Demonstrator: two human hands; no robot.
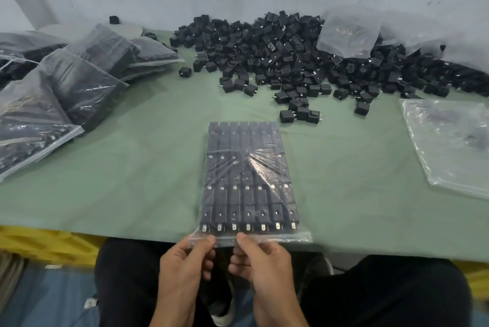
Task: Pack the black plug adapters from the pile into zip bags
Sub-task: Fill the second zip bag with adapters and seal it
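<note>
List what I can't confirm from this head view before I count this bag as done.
All head view.
Zip bag seal: left hand and right hand pinch its mouth and cover part of the strip; closure unclear.
Adapter layers in it: top layer hides anything beneath.
Packed bags: cut off by the left edge; number unknown.
Empty bags: cut off at right, clear film; count unreadable.
Pile: partly behind a clear bag lying on it.

Green table (132, 167), adapter pile (291, 56), filled bags (79, 83)

Packed bags (39, 114) cut off L, pile (277, 56) partly under clear bag (349, 32)
</note>
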